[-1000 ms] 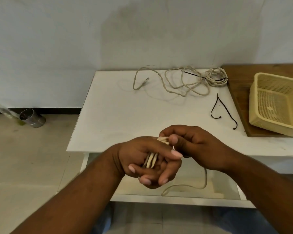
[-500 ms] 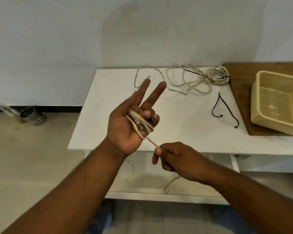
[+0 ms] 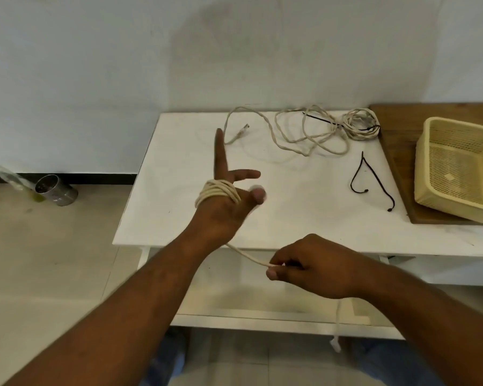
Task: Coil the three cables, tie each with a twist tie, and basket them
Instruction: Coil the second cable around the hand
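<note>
A beige cable (image 3: 218, 192) is wound in several turns around the fingers of my left hand (image 3: 223, 213), which is raised over the white table (image 3: 179, 162) with its fingers stretched out. From the coil the cable runs down to my right hand (image 3: 313, 270), which pinches it in front of the table edge. The tail with its plug (image 3: 335, 344) hangs below that hand. A loose beige cable (image 3: 290, 136) and a bundled cable (image 3: 360, 126) lie at the table's far side. A black twist tie (image 3: 374, 181) lies near the yellow basket (image 3: 457, 199).
The basket sits tilted on a wooden board (image 3: 396, 151) at the table's right. A second black tie (image 3: 321, 119) lies across the far cables. On the floor to the left a metal can (image 3: 56, 190) lies by the wall. A lower shelf (image 3: 262, 305) shows under the table.
My left hand rose from in front of the table with the coil on its fingers and turned its back toward me. My right hand slid right along the cable, drawing it taut.
</note>
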